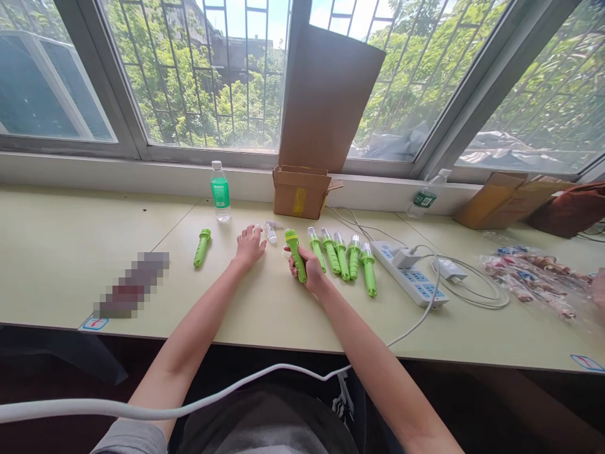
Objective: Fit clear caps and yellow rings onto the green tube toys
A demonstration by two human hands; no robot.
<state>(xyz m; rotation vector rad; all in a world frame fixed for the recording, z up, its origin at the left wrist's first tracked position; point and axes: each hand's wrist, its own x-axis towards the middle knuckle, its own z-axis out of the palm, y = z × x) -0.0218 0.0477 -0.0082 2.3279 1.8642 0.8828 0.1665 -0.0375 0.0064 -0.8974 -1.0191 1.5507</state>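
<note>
My right hand is wrapped around a green toy flashlight, which has a ribbed yellow-green top end and no clear cap on it. My left hand rests on the table with its fingers apart, beside small clear plastic caps; one cap lies partly behind its fingertips. Left of that hand lies a single green flashlight without a clear cap. To the right of my right hand, several green flashlights with clear caps lie in a row. A small white ring-like piece is partly hidden by the right hand.
A water bottle and a cardboard box stand at the back. A white power strip with cables lies to the right. Further right are plastic-bagged items and another person's hand. A white cable crosses in front.
</note>
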